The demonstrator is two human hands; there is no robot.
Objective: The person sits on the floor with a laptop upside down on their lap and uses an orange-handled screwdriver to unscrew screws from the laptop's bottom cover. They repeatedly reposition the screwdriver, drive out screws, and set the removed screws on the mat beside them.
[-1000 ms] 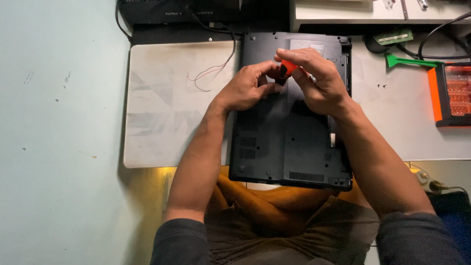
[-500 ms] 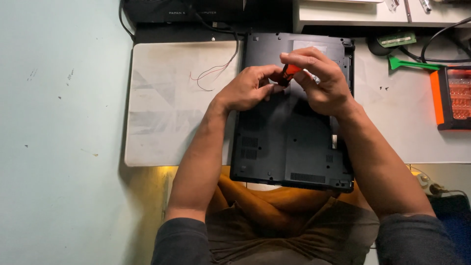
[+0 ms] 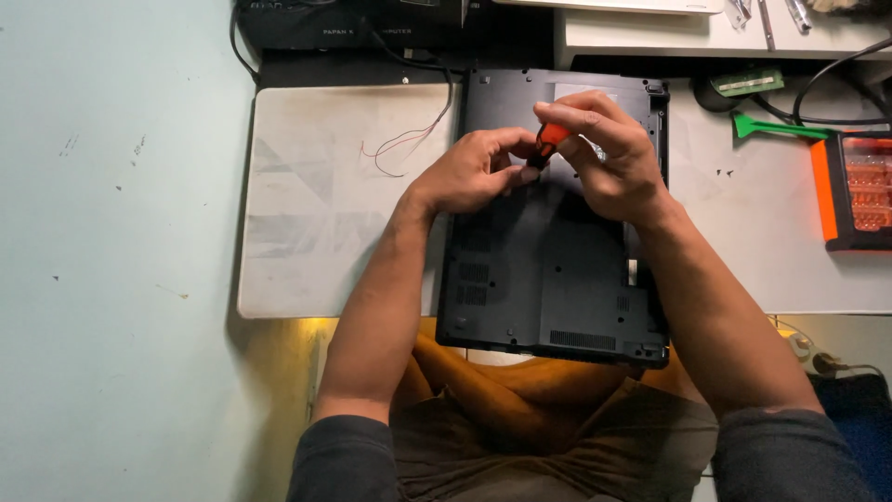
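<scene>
- The laptop (image 3: pixel 548 270) is lying bottom-side up on the work surface, directly in front of the person. Its near edge is overhanging the table toward the lap, and its long axis is running away from the body, toward the back of the bench.
- The right hand (image 3: pixel 609 158) is gripping the orange-handled screwdriver (image 3: pixel 546 144) between thumb and fingers, curled closed around the handle. The tool is standing steeply, handle tilted slightly to the right, tip pointing down at the far half of the laptop base.
- The left hand (image 3: pixel 469 172) is closing its fingertips around the dark lower shaft of the screwdriver, steadying the tip; whether it is also pinching a screw cannot be told.
- Both hands are meeting over the upper centre of the base. The right hand is the one carrying the tool; the left is nearer the tip.
- Count: one laptop, one screwdriver in hand, two hands at work.
- A white mat (image 3: pixel 344 200) is lying just left of the laptop, with a thin red wire (image 3: pixel 400 149) on it.
- A green pry tool (image 3: pixel 776 127) is lying to the right, well apart from the hands.
- An orange-edged parts case (image 3: pixel 850 191) is sitting at the right edge of the view.
</scene>
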